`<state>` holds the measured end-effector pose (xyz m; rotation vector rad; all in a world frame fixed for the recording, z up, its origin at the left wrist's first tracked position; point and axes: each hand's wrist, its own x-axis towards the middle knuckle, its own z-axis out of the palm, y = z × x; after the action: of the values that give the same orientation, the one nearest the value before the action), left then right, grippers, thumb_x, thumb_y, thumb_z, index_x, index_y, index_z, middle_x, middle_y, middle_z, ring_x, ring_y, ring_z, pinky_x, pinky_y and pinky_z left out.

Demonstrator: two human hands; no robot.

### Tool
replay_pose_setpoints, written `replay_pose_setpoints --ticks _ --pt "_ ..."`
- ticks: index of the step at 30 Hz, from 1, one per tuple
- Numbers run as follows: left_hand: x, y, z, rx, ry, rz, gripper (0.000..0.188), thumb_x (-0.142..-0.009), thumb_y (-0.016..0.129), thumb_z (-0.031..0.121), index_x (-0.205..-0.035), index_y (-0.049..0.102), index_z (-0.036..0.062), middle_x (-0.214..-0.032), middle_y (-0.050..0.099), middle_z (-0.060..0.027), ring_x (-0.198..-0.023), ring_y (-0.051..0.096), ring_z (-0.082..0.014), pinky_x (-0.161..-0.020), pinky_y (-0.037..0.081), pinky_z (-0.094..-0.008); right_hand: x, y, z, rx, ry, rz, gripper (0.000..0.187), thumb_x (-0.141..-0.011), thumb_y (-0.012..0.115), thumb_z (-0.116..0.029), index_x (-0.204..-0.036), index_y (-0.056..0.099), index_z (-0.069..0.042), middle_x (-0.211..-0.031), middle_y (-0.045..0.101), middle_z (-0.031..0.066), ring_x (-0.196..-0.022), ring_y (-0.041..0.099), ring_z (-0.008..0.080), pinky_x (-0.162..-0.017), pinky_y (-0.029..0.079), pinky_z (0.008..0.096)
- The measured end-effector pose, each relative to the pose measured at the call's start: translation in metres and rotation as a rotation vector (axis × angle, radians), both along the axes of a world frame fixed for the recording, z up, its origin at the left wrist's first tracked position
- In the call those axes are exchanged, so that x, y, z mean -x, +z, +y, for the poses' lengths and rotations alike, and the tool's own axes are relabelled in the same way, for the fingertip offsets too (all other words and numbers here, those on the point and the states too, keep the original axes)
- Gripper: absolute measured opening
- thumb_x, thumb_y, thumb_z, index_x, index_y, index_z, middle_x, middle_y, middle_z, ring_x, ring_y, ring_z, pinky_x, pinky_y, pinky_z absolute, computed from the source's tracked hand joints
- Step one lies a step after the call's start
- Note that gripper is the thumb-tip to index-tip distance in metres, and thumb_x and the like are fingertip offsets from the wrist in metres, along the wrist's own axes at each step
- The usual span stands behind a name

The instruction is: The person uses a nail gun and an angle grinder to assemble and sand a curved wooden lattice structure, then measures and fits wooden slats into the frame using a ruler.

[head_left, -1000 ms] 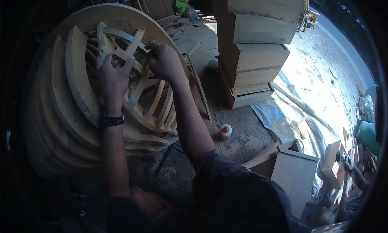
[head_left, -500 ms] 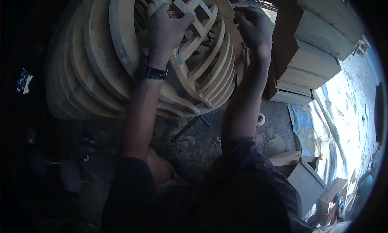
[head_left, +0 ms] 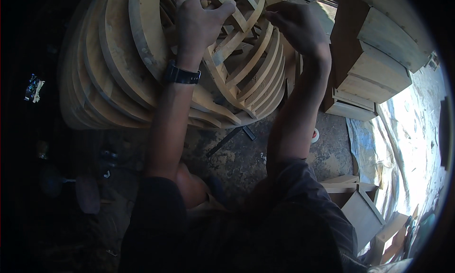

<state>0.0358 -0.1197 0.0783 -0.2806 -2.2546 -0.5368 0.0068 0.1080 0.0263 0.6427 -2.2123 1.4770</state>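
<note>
A big stack of curved wooden frames [head_left: 118,59] is stood on edge on the floor, at the top left of the view. The frames are made of pale, bare wood, and their outer bands are wide, smooth and bent like arches. Inside the nearest frame, a lattice of thin wooden slats [head_left: 241,40] is seen, crossed into small squares at the top and swept into long curves lower down.

To the right, a pile of boxy wooden pieces [head_left: 379,50] is stacked, with flat faces and straight edges. The floor [head_left: 246,159] below is rough, dark and patchy. A crumpled blue-and-white sheet [head_left: 374,145] is spread over the floor on the right, in bright sun. More flat wooden panels [head_left: 360,206] are laid at the lower right.

The left hand [head_left: 201,22] is closed tight around a slat of the lattice, with the fingers curled over it. A black wristwatch [head_left: 182,75] is worn on that wrist. The right hand [head_left: 296,24] is bent at the right edge of the lattice, with its fingers curled in; what is held there cannot be told.

A small round white and red thing [head_left: 315,134] is left on the floor by the right arm.
</note>
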Motion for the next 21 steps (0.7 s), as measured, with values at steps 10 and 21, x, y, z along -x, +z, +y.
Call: replay_pose_setpoints --ticks 10,21 --pt "-0.003 0.002 0.004 -0.056 0.030 -0.023 0.071 -0.075 0.083 0.048 -0.115 0.069 -0.0091 -0.120 0.057 -0.0249 -0.105 0.065 -0.0356 -0.091 0.054 -0.0443 -0.014 0.013 -0.031 -0.190 0.173 -0.135 0.043 -0.092 0.076 -0.034 -0.119 0.074 0.000 -0.095 0.079 0.0144 -0.086 0.077 0.0201 -0.080 0.058 0.0347" --pt "-0.011 0.007 0.018 -0.134 0.008 0.001 0.045 -0.077 0.079 0.029 -0.104 0.069 -0.0061 -0.106 0.066 -0.0277 -0.098 0.069 -0.0397 -0.083 0.055 -0.0444 0.002 -0.007 -0.036 -0.110 0.254 -0.092 0.042 -0.088 0.076 -0.028 -0.123 0.074 -0.006 -0.089 0.077 0.0158 -0.079 0.075 0.0232 -0.078 0.057 0.0392"
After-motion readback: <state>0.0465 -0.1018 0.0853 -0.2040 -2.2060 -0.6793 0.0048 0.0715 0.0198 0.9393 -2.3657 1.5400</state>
